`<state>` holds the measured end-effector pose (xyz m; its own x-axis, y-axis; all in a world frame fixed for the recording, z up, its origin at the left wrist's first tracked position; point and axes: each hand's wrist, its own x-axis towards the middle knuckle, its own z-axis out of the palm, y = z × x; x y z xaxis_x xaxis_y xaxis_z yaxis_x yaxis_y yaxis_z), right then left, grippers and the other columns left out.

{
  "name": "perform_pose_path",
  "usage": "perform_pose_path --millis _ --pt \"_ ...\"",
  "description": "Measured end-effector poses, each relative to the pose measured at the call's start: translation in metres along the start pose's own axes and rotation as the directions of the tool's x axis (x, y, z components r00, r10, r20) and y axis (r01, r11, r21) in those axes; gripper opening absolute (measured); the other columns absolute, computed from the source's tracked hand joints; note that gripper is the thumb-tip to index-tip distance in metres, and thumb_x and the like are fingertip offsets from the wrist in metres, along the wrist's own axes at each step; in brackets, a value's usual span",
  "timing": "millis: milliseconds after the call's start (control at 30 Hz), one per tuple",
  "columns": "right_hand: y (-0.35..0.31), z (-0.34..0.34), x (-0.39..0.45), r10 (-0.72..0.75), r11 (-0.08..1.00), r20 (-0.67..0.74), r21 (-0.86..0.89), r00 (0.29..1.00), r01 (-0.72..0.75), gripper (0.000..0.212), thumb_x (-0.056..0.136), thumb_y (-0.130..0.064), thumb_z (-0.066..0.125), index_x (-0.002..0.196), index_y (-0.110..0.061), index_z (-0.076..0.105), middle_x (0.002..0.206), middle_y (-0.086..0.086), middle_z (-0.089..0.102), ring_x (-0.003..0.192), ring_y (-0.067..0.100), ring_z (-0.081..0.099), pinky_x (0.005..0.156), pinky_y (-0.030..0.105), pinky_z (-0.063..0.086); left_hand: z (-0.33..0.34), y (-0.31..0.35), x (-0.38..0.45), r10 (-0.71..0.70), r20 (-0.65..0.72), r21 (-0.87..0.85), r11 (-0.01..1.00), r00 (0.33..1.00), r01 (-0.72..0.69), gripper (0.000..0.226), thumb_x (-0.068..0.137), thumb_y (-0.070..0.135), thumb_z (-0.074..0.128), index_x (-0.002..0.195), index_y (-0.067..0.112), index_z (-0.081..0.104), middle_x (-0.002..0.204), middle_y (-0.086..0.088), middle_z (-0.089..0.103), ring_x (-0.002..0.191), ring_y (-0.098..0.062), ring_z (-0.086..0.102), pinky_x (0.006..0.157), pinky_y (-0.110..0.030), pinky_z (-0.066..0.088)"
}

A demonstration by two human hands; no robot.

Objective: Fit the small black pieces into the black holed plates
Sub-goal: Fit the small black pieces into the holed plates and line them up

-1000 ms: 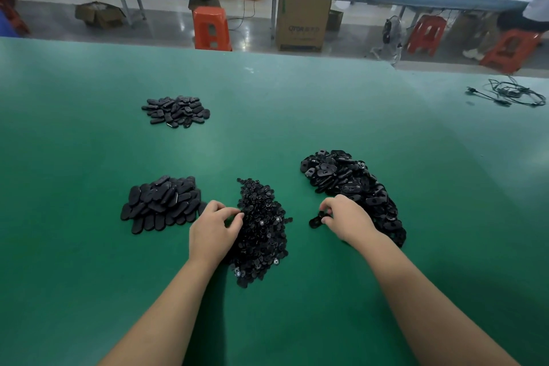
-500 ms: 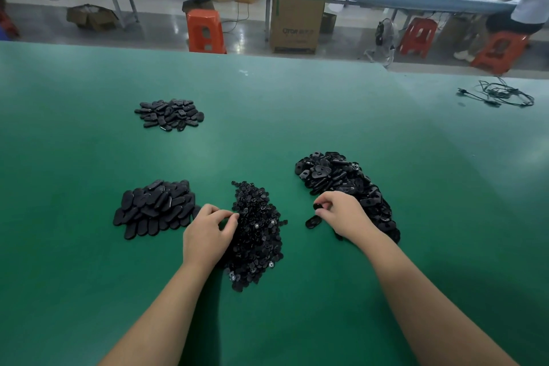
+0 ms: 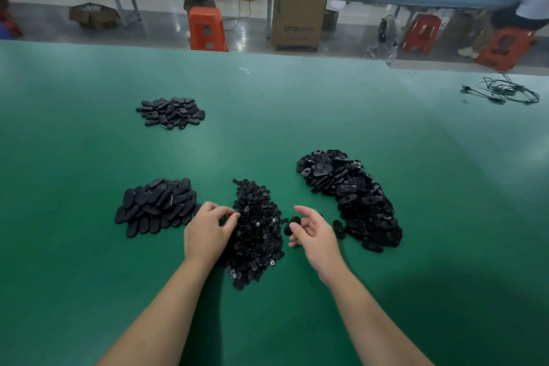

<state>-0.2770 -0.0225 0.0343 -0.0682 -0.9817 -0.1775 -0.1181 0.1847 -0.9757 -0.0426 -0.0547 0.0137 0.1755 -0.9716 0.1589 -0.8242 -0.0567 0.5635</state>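
Observation:
A heap of small black pieces (image 3: 258,232) lies in front of me on the green table (image 3: 297,116). To its right spreads a long heap of black holed plates (image 3: 353,196). My left hand (image 3: 208,232) rests at the left edge of the small pieces, with thumb and fingertips pinched together in the pile. My right hand (image 3: 313,235) is lifted between the two heaps and holds one black holed plate (image 3: 292,224) in its curled fingers. One loose plate (image 3: 338,229) lies just right of that hand.
A heap of black oval parts (image 3: 156,205) lies at the left, and a smaller one (image 3: 171,112) farther back. A coil of black cable (image 3: 505,90) sits at the far right. Beyond the table edge stand orange stools (image 3: 206,28), a cardboard box (image 3: 298,21) and a seated person (image 3: 531,6).
My right hand has left the plate heap and moved toward the middle, carrying one plate with it. My left hand stays at the small pieces.

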Motion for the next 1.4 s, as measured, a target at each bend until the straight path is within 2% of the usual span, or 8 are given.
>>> perform_pose_path --millis 67,167,367,700,1067,1200,1333,1400 --pt "0.003 0.002 -0.001 -0.025 1.000 -0.011 0.001 1.000 0.025 0.034 0.099 -0.003 0.062 0.127 -0.022 0.065 0.094 0.005 0.060 0.072 0.013 0.070 0.078 0.032 0.062 0.001 -0.001 0.000 -0.003 0.005 -0.004 1.000 1.000 0.003 0.011 0.092 0.043 0.068 0.092 0.035 0.075 0.086 0.015 0.056 0.064 0.000 0.054 0.050 -0.023 0.035" --pt "0.006 0.006 -0.002 -0.035 0.997 -0.045 0.062 0.998 0.038 0.021 0.098 -0.002 0.062 0.108 -0.019 0.070 0.093 0.011 0.071 0.079 0.020 0.075 0.078 0.030 0.061 0.001 -0.001 0.001 -0.010 0.010 -0.010 1.000 1.000 0.010 0.010 0.092 0.039 0.067 0.091 0.034 0.075 0.085 0.015 0.057 0.065 -0.001 0.054 0.051 -0.023 0.035" --pt "0.015 0.015 -0.001 -0.032 0.987 -0.150 0.153 0.988 0.055 0.003 0.102 -0.008 0.057 0.102 -0.010 0.059 0.091 0.004 0.079 0.085 0.022 0.077 0.075 0.035 0.063 -0.003 0.000 0.000 -0.022 0.006 -0.064 0.998 1.000 0.023 0.007 0.091 0.033 0.067 0.085 0.033 0.069 0.081 0.017 0.057 0.068 0.000 0.055 0.054 -0.025 0.043" --pt "0.019 0.014 -0.003 -0.065 0.997 -0.127 0.027 0.990 0.068 0.008 0.103 -0.014 0.056 0.104 -0.020 0.060 0.086 0.000 0.076 0.071 0.020 0.073 0.071 0.035 0.062 -0.005 -0.002 -0.001 -0.034 -0.031 -0.213 0.977 0.999 0.027 0.010 0.091 0.024 0.070 0.081 0.025 0.071 0.083 0.013 0.063 0.075 -0.005 0.058 0.065 -0.033 0.051" --pt "0.020 0.015 -0.006 -0.100 0.995 -0.119 -0.022 0.988 0.098 0.016 0.103 -0.012 0.056 0.105 -0.025 0.064 0.085 -0.004 0.075 0.070 0.016 0.071 0.068 0.027 0.059 -0.007 -0.005 -0.005 -0.189 -0.007 -0.398 0.901 0.982 0.171 0.019 0.086 0.019 0.071 0.069 0.021 0.062 0.056 0.001 0.062 0.051 -0.016 0.059 0.056 -0.032 0.047" --pt "0.021 0.014 -0.005 -0.112 0.993 -0.126 -0.055 0.986 0.106 0.022 0.105 -0.012 0.052 0.106 -0.031 0.063 0.086 -0.005 0.074 0.073 0.016 0.071 0.070 0.028 0.060 -0.007 -0.006 -0.004 -0.186 -0.009 -0.423 0.891 0.983 0.165 0.019 0.085 0.018 0.073 0.071 0.023 0.062 0.064 0.001 0.063 0.061 -0.025 0.060 0.059 -0.036 0.050" --pt "0.020 0.014 -0.005 -0.118 0.990 -0.137 -0.087 0.983 0.107 0.030 0.107 -0.011 0.045 0.108 -0.036 0.061 0.087 -0.001 0.073 0.073 0.016 0.071 0.074 0.030 0.061 -0.010 -0.006 -0.002 -0.169 0.011 -0.484 0.862 0.986 0.153 0.015 0.087 0.015 0.074 0.086 0.029 0.070 0.079 0.008 0.071 0.075 -0.009 0.066 0.070 -0.029 0.055" --pt "0.019 0.014 -0.005 -0.124 0.989 -0.135 -0.101 0.983 0.111 0.029 0.107 -0.011 0.044 0.109 -0.035 0.061 0.087 -0.001 0.072 0.073 0.015 0.071 0.074 0.031 0.061 -0.012 -0.008 0.000 -0.165 0.032 -0.472 0.867 0.986 0.160 0.017 0.089 0.014 0.073 0.086 0.031 0.073 0.075 0.008 0.072 0.065 -0.008 0.063 0.061 -0.025 0.052"
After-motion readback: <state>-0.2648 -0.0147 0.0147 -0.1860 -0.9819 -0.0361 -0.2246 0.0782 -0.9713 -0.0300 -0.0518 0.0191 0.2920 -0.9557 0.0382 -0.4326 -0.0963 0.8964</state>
